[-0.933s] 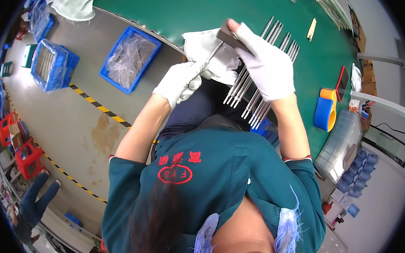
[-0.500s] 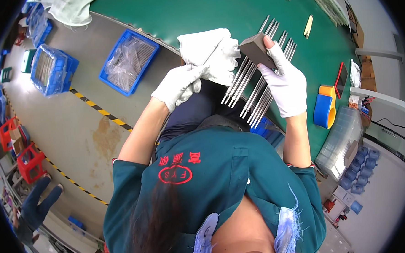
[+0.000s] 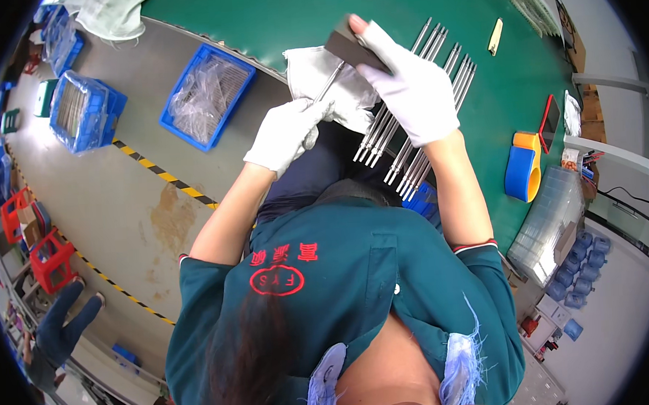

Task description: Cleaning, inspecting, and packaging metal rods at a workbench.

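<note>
My gloved left hand is closed round a thin metal rod, which slants up and away from the fingers. My gloved right hand grips a dark grey block, its bare thumb tip showing on top. The block meets the far end of the rod or lies over it; the exact contact is hidden. Beneath them a white cloth lies at the table edge. Several similar metal rods lie side by side right of the cloth, partly covered by my right hand, their near ends jutting past the edge.
On the green table lie a yellow cutter-like tool and a blue-and-orange tape holder. A clear plastic case stands at the right. Blue crates with plastic-wrapped contents sit on the floor at left. Another person is far left.
My right hand has carried the grey block leftward, from above the rods to the far end of the held rod. My left hand stays nearly in place, still gripping the rod.
</note>
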